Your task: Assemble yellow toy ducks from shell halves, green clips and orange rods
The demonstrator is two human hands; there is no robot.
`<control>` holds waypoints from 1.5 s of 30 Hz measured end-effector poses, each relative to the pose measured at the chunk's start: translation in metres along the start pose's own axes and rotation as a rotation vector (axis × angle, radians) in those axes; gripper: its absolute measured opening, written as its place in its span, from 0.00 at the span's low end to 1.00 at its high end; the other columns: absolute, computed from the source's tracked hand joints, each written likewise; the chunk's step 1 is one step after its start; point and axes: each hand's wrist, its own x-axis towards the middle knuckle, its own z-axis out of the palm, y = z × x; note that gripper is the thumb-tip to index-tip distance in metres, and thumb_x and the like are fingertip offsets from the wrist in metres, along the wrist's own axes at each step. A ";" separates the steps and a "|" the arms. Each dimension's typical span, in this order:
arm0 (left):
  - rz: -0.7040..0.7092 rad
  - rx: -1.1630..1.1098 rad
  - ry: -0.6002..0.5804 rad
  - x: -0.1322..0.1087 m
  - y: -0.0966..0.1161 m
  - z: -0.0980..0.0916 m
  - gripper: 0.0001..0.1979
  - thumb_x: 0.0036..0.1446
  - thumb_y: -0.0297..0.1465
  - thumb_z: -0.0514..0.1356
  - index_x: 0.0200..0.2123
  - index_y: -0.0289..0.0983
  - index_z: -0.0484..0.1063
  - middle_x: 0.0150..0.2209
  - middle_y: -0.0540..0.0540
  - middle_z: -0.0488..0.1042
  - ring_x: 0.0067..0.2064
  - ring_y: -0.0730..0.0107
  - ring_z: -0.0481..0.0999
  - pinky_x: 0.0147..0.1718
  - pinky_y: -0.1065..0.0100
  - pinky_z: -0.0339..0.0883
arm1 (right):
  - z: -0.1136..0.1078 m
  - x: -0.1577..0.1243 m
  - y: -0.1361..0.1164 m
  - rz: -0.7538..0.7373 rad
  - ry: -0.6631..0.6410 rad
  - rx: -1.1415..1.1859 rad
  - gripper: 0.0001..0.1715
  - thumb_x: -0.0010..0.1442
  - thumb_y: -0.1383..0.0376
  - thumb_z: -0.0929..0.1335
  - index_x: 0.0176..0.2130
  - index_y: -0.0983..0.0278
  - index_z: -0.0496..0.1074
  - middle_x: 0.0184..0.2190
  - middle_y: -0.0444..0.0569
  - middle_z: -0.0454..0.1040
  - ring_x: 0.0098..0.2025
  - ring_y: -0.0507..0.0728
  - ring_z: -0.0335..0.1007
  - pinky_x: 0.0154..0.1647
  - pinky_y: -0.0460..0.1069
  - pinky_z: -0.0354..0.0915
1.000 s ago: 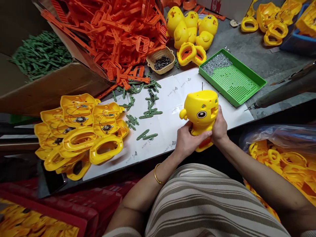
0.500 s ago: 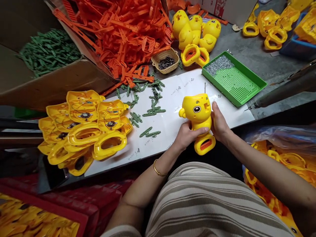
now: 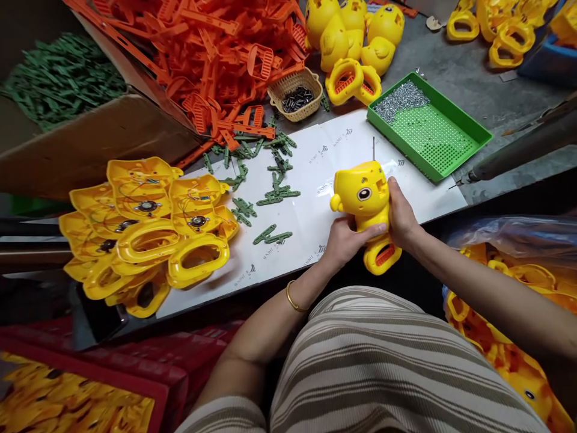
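A yellow duck-shaped toy (image 3: 363, 189) with a printed eye and a looped handle is upright but tilted, in front of me above the near edge of the table. My left hand (image 3: 345, 242) is closed round its lower body, the thumb lying across the front. On its other side, my right hand (image 3: 402, 210) is pressed against the toy, with the thumb up and the other fingers mostly hidden. Orange ridged plastic shows inside the handle. Behind the toy's head a thin dark metal rod (image 3: 374, 149) sticks up; its lower end is hidden.
Yellow half shells (image 3: 198, 255) with wires are stacked left. Green plastic strips (image 3: 277, 193) lie scattered mid-table. Behind are a heap of orange parts (image 3: 216, 54), a small basket (image 3: 311, 108) of dark pins, several yellow ducks (image 3: 378, 57) and a green tray (image 3: 451, 147) with screws.
The toy has tilted, its handle swinging a little to the right and its face turning slightly. Both hands keep hold of it. The whole view has shifted slightly.
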 end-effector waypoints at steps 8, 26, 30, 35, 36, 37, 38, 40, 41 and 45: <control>-0.143 -0.277 0.174 0.015 0.015 -0.030 0.26 0.43 0.46 0.72 0.34 0.29 0.77 0.32 0.40 0.79 0.28 0.70 0.74 0.20 0.73 0.66 | -0.030 -0.025 0.005 -0.005 -0.102 -0.525 0.40 0.56 0.32 0.60 0.29 0.63 0.76 0.25 0.50 0.75 0.30 0.58 0.69 0.34 0.52 0.64; 0.150 0.490 0.117 -0.006 -0.016 0.002 0.19 0.63 0.47 0.55 0.34 0.36 0.68 0.18 0.53 0.69 0.15 0.74 0.70 0.15 0.74 0.61 | -0.006 0.009 0.006 -0.296 0.242 -0.450 0.40 0.65 0.38 0.48 0.21 0.61 0.63 0.17 0.47 0.66 0.21 0.54 0.62 0.27 0.49 0.55; 0.157 0.275 0.020 0.002 -0.020 -0.013 0.21 0.61 0.48 0.57 0.41 0.36 0.72 0.27 0.49 0.77 0.26 0.69 0.78 0.30 0.69 0.72 | -0.008 -0.002 -0.002 -0.345 0.223 -0.746 0.42 0.67 0.42 0.44 0.27 0.62 0.69 0.20 0.50 0.71 0.23 0.56 0.65 0.27 0.49 0.52; 0.076 -0.352 0.022 0.006 -0.007 -0.035 0.36 0.44 0.54 0.69 0.51 0.39 0.72 0.47 0.41 0.79 0.51 0.55 0.77 0.53 0.57 0.69 | -0.012 -0.032 -0.009 -0.435 0.083 -1.024 0.39 0.64 0.37 0.53 0.35 0.63 0.74 0.25 0.50 0.76 0.25 0.56 0.70 0.24 0.48 0.47; 0.043 -0.415 0.027 0.006 -0.006 -0.038 0.37 0.40 0.53 0.71 0.51 0.40 0.72 0.47 0.42 0.79 0.51 0.55 0.77 0.53 0.56 0.69 | -0.011 -0.037 -0.010 -0.470 0.080 -1.032 0.37 0.64 0.37 0.55 0.38 0.63 0.75 0.27 0.50 0.78 0.27 0.57 0.71 0.24 0.48 0.48; 0.014 -0.452 0.021 0.006 -0.006 -0.039 0.39 0.37 0.52 0.73 0.51 0.40 0.72 0.46 0.42 0.79 0.51 0.55 0.77 0.53 0.56 0.69 | -0.009 -0.042 -0.010 -0.505 0.078 -1.032 0.35 0.65 0.40 0.57 0.40 0.63 0.75 0.29 0.50 0.79 0.29 0.57 0.73 0.24 0.48 0.49; -0.008 -0.475 0.009 0.006 -0.007 -0.040 0.40 0.34 0.51 0.74 0.51 0.41 0.72 0.46 0.42 0.79 0.50 0.55 0.77 0.54 0.55 0.69 | -0.008 -0.046 -0.010 -0.537 0.070 -1.024 0.32 0.67 0.43 0.58 0.43 0.62 0.75 0.31 0.50 0.79 0.31 0.57 0.74 0.25 0.48 0.50; -0.034 -0.500 -0.016 0.007 -0.011 -0.039 0.43 0.31 0.53 0.74 0.51 0.41 0.73 0.46 0.41 0.78 0.49 0.54 0.77 0.55 0.53 0.68 | -0.005 -0.051 -0.010 -0.587 0.036 -1.001 0.27 0.68 0.48 0.59 0.43 0.63 0.76 0.31 0.50 0.79 0.32 0.57 0.75 0.27 0.48 0.53; -0.037 -0.504 -0.013 0.008 -0.014 -0.038 0.44 0.29 0.54 0.74 0.51 0.41 0.73 0.45 0.41 0.78 0.48 0.53 0.77 0.55 0.52 0.67 | -0.005 -0.053 -0.009 -0.596 0.020 -0.995 0.26 0.68 0.49 0.59 0.42 0.63 0.76 0.30 0.50 0.79 0.31 0.58 0.75 0.27 0.49 0.54; -0.052 -0.423 0.028 0.007 -0.022 -0.038 0.44 0.26 0.56 0.74 0.48 0.41 0.74 0.43 0.43 0.78 0.48 0.53 0.77 0.54 0.52 0.68 | -0.015 -0.054 -0.005 -0.487 -0.076 -0.974 0.25 0.68 0.49 0.60 0.40 0.64 0.74 0.29 0.51 0.78 0.31 0.59 0.74 0.27 0.50 0.58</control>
